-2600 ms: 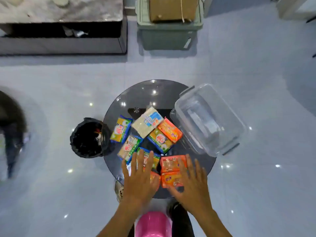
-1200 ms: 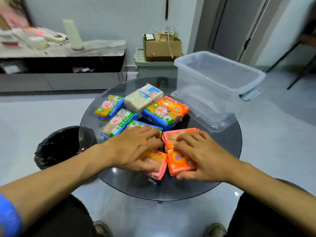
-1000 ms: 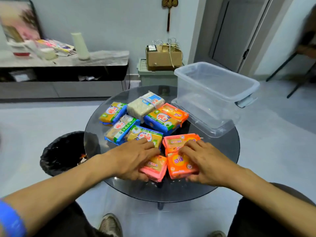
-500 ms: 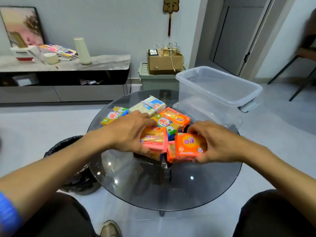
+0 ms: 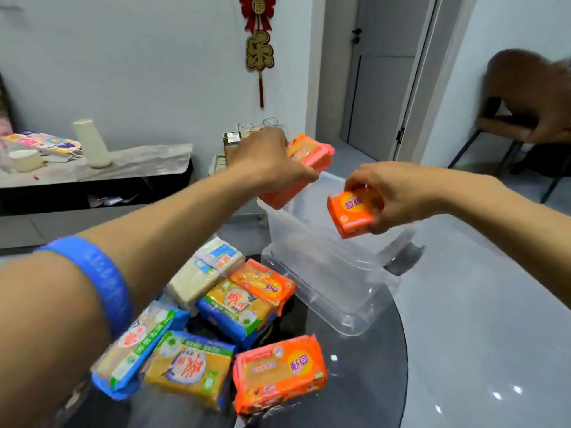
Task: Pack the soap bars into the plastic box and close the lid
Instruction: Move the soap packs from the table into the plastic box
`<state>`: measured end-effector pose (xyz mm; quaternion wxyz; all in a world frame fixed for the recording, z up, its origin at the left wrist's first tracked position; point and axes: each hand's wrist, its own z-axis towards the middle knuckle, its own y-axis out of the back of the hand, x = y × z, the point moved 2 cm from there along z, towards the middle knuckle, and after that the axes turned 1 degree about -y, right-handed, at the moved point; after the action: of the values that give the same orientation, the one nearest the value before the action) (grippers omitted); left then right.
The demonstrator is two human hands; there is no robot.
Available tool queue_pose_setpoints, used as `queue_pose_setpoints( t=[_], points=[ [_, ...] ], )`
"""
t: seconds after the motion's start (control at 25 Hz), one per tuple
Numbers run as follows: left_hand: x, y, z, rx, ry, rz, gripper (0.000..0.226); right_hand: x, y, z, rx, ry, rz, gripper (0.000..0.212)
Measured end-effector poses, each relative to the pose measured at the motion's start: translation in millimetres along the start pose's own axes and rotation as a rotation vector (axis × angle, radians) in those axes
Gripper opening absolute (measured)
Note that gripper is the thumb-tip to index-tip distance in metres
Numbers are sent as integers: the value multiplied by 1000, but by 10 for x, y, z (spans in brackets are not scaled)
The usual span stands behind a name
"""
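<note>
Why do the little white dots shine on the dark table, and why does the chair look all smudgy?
Head view: the dots are room lights mirrored in the glossy glass table and the shiny floor. Head view: the chair at the right edge is smeared by motion blur, and the wide lens bends the edges. The orange soap bar in the right hand stays fairly sharp.

So we've got a pale grey wall (image 5: 139, 57) with a red-and-gold hanging ornament (image 5: 259, 41) on it. Right of the ornament there's a grey door (image 5: 380, 88); left and lower, a low marble-topped sideboard (image 5: 123, 168) holding a cream cylinder (image 5: 92, 143). Glossy grey floor (image 5: 479, 304) below, catching small light spots.
</note>
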<state>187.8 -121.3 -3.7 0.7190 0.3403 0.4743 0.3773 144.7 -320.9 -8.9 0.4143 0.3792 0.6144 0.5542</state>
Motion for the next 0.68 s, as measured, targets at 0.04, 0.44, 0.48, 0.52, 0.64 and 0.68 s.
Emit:
queue_pose_setpoints(
  t=[0.04, 0.44, 0.48, 0.52, 0.64, 0.68],
  points=[
    [-107, -190, 186, 66, 63, -71, 66, -57, -68, 95, 60, 13, -58, 67],
    [-222, -1672, 517, 920, 203, 177, 50, -116, -973, 492, 597, 199, -118, 47],
    [-211, -1746, 470, 982, 172, 249, 48, -88, -1033, 451, 637, 167, -92, 50],
    [-205, -1794, 431, 1033, 145, 300, 49, -52, -1068, 428, 664, 164, -102, 50],
    [-180, -1842, 375, 1091, 89, 345, 51, 9, -1112, 433, 730, 121, -56, 47],
    [-173, -1832, 367, 1096, 77, 354, 51, 5, -1111, 450, 735, 117, -21, 46]
  ],
)
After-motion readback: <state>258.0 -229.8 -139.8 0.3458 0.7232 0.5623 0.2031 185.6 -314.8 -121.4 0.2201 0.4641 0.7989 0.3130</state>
